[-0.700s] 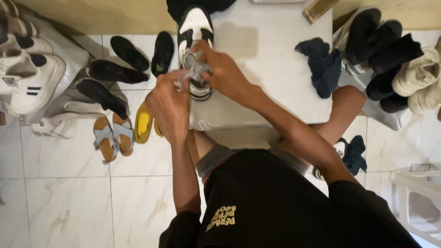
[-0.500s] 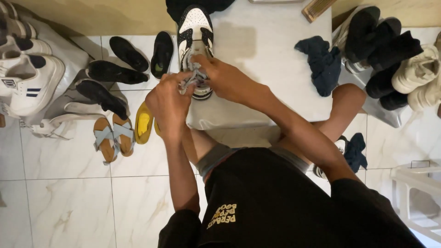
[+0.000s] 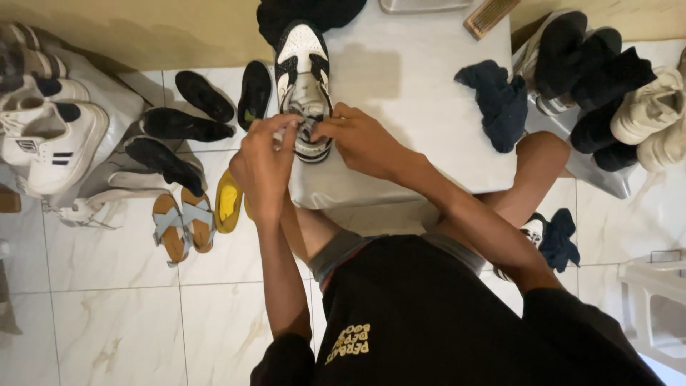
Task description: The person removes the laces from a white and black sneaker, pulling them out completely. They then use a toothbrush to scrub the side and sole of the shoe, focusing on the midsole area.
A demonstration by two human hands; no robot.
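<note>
A black and white sneaker [image 3: 303, 64] lies on a low white table [image 3: 421, 93], toe pointing away from me. My left hand [image 3: 263, 164] and my right hand [image 3: 359, 141] meet at the sneaker's near end, each pinching its laces [image 3: 309, 127]. The fingers hide most of the laces and the shoe's heel. A dark blue cloth [image 3: 499, 101] lies on the table to the right of my right hand.
Black slip-on shoes [image 3: 187, 121], tan sandals [image 3: 182, 225] and a yellow insole [image 3: 229, 201] lie on the tiled floor at left. White sneakers [image 3: 50, 139] sit at far left. Dark and cream shoes [image 3: 614, 93] pile up at right. A brush [image 3: 489, 16] rests at the table's far edge.
Both hands have shifted slightly along the laces at the sneaker's near end. The sneaker itself has stayed in place.
</note>
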